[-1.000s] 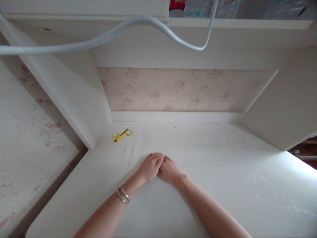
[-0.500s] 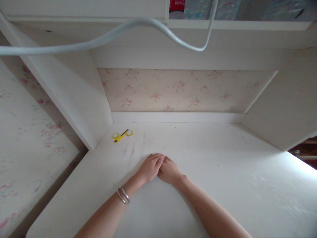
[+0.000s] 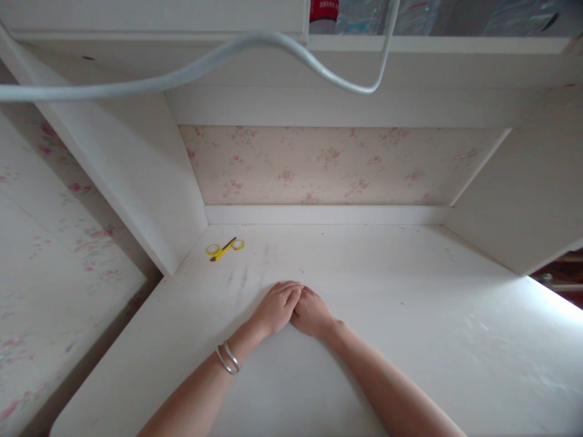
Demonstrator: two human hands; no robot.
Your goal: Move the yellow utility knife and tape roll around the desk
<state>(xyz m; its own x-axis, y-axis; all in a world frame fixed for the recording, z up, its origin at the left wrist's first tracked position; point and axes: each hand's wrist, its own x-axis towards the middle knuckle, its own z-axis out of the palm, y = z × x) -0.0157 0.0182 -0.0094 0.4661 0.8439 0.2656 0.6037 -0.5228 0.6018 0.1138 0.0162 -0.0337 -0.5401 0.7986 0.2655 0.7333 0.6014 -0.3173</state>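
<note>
My left hand (image 3: 276,307) lies over the fingers of my right hand (image 3: 312,313), both resting on the white desktop (image 3: 364,267). The left fingers are laid flat and together across the right hand, with nothing else visible in them. Beneath that cover, the right hand's fingers are mostly hidden. Two silver bangles (image 3: 228,357) circle my left wrist. Farther back on the left lies a slim yellow-and-black tool (image 3: 223,249), perhaps a utility knife. Thin yellow rings that look like tape rolls, a left one (image 3: 206,249) and a right one (image 3: 243,244), lie beside it, apart from my hands.
A white cable (image 3: 255,37) hangs across the upper view. Above the desk, a shelf (image 3: 432,44) holds a red-labelled item (image 3: 323,10) and clear plastic packaging. Side panels, left (image 3: 122,152) and right (image 3: 523,194), flank the desktop, with floral wallpaper (image 3: 319,164) behind.
</note>
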